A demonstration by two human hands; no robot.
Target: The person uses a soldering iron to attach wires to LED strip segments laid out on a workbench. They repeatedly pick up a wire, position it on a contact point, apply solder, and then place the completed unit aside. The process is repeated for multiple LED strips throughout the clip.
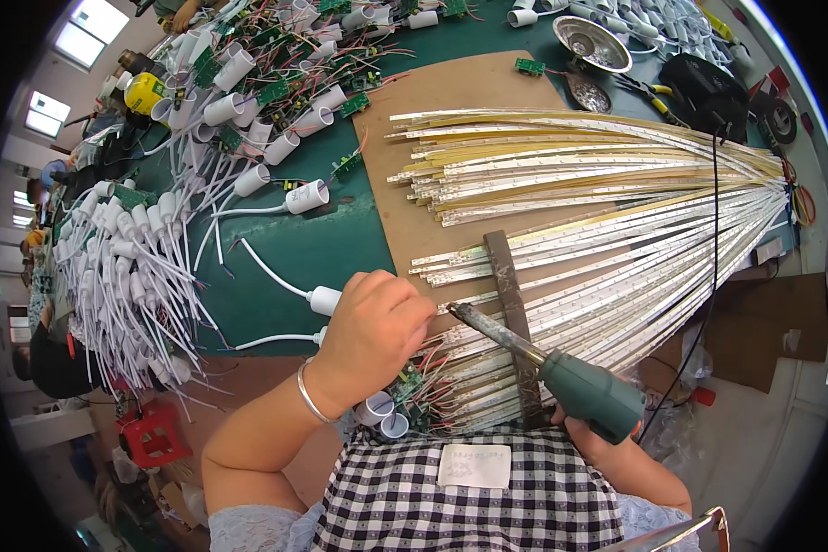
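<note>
My left hand [377, 331] is closed in a pinch over the near left ends of the LED strips [598, 322]. Whatever lies between its fingertips is hidden. A white cylindrical lamp cap with a cable [324, 300] shows right beside its knuckles. My right hand [593, 442] is wrapped around a green-handled soldering gun [589, 391], whose dark tip meets a strip end close to my left fingertips. A dark bar [513, 322] lies across the nearer strips. By my apron, several small circuit boards with red wires [409, 382] and white caps [377, 408] lie at the strip ends.
White caps, cables and circuit boards are heaped on the green table [313, 248] at the left [124, 248] and back. Far strips [524, 166] fan over a brown board [460, 83]. At the back right stand a metal bowl [592, 44] and pliers [658, 97]. A black cord [714, 230] hangs across the strips.
</note>
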